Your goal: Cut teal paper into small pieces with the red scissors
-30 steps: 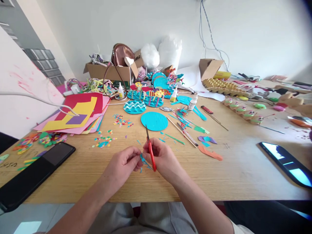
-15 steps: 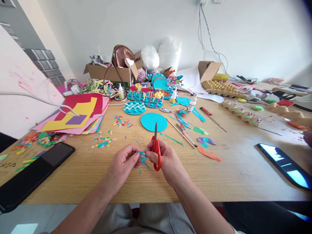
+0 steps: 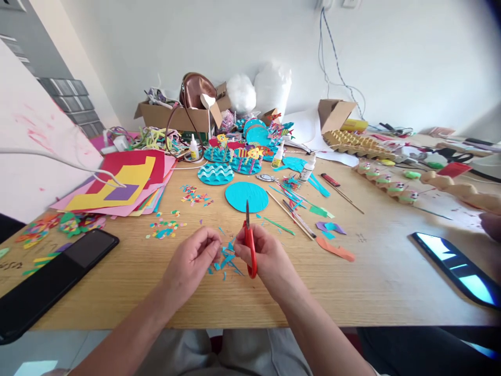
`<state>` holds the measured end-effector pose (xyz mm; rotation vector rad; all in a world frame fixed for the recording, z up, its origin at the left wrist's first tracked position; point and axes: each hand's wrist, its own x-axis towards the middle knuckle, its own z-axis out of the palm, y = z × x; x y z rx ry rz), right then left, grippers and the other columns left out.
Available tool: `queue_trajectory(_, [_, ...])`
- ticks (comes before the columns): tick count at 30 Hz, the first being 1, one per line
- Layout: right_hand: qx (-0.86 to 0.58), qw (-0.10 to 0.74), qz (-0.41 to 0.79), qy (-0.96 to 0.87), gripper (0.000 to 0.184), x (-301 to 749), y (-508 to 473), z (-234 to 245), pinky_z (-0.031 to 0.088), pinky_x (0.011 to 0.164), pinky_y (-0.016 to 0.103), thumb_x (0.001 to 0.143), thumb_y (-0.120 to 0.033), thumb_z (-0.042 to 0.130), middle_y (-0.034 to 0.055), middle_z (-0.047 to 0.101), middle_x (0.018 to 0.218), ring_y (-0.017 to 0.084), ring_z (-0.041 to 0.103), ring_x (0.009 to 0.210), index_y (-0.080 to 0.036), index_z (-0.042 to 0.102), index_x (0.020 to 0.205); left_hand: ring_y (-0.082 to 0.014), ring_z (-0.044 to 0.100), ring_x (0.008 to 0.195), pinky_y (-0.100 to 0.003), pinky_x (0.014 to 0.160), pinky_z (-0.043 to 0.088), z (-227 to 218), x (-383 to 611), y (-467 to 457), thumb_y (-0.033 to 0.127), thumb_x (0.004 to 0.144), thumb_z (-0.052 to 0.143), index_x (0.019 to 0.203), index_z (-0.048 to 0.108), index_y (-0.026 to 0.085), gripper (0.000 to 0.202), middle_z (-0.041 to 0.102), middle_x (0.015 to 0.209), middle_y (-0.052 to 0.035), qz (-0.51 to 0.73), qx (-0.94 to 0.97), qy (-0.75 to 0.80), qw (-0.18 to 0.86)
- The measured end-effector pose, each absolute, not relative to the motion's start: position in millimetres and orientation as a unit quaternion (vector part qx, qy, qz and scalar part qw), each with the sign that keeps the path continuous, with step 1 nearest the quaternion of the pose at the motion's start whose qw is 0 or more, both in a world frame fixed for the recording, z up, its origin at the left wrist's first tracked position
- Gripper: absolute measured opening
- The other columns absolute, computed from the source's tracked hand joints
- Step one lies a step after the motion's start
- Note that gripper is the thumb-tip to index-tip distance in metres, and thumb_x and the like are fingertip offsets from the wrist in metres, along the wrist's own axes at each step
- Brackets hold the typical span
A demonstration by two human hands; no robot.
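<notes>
Red-handled scissors (image 3: 252, 250) rest in my right hand (image 3: 270, 257), their closed-looking blades pointing away from me. The thumb and forefinger of that hand pinch together near small blue paper scraps (image 3: 227, 256) on the table. My left hand (image 3: 193, 259) is closed with thumb against fingertips, just left of the scraps; anything between those fingertips is too small to make out. Beyond the scissor tips lies a flat blue disc (image 3: 246, 196). A second blue disc with wavy paper strips (image 3: 215, 174) sits behind it to the left.
Confetti dots (image 3: 166, 227) lie left of centre, near coloured paper sheets (image 3: 117, 180). Phones flank me: a black one (image 3: 58, 282) left, a lit one (image 3: 456, 266) right. Glue bottles (image 3: 308, 168), wooden sticks (image 3: 291, 215) and egg-carton pieces (image 3: 385, 184) stand farther out. Another person's hand (image 3: 491, 227) shows at right.
My hands have drawn slightly apart, the left shifting left and away from the right. More blue scraps show between them. The scissors remain in my right hand.
</notes>
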<state>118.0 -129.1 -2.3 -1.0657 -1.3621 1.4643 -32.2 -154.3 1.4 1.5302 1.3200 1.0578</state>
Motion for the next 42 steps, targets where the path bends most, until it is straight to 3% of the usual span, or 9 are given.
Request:
queue_trajectory(4, [-0.43,0.46,0.603,-0.49,0.027,116,-133,-5,0.038,0.055,0.022,0.061,-0.035,0.067,-0.0036,0.05,0.063,0.01,0.047,0.057,-0.018,0.049,0.073,-0.0133,0.049,0.059,-0.023,0.058,0.041,-4,-24,-159,0.033,0.083,0.042,0.075,0.05,0.019,0.018,0.051,0.061,0.0023,0.448,0.57,0.515,0.458])
queue_trajectory(11, [-0.426,0.439,0.587,-0.53,0.026,110,-135,-7,0.035,0.048,0.02,0.064,-0.035,0.065,-0.0049,0.046,0.062,0.009,0.041,0.054,-0.019,0.048,0.075,-0.011,0.041,0.056,-0.022,0.054,0.035,-8,-22,-159,0.027,0.081,0.044,0.065,0.046,0.019,0.018,0.043,0.059,0.0045,0.437,0.604,0.499,0.442])
queue_trajectory(18, [-0.469,0.289,0.47,-0.689,0.027,130,-147,3,0.027,0.048,0.022,0.081,-0.036,0.045,-0.0045,0.038,0.056,0.009,0.035,0.053,-0.018,0.041,0.062,-0.0106,0.047,0.058,-0.021,0.056,0.039,-1,-31,-158,0.025,0.08,0.048,0.067,0.049,0.018,0.015,0.05,0.059,0.0034,0.472,0.539,0.498,0.489])
queue_trajectory(24, [-0.483,0.195,0.376,-0.766,0.025,138,-157,4,0.023,0.047,0.021,0.079,-0.033,0.049,-0.005,0.04,0.054,0.009,0.033,0.05,-0.018,0.04,0.061,-0.0104,0.052,0.062,-0.021,0.059,0.042,0,-34,-158,0.026,0.08,0.05,0.072,0.052,0.017,0.012,0.055,0.064,0.0026,0.477,0.506,0.483,0.532])
queue_trajectory(42, [-0.497,0.178,0.313,-0.789,0.026,135,-160,10,0.022,0.047,0.02,0.081,-0.029,0.046,-0.0055,0.04,0.051,0.008,0.032,0.048,-0.019,0.038,0.058,-0.0092,0.049,0.06,-0.019,0.057,0.039,3,-34,-161,0.025,0.081,0.048,0.069,0.052,0.016,0.015,0.053,0.063,0.003,0.44,0.534,0.474,0.545])
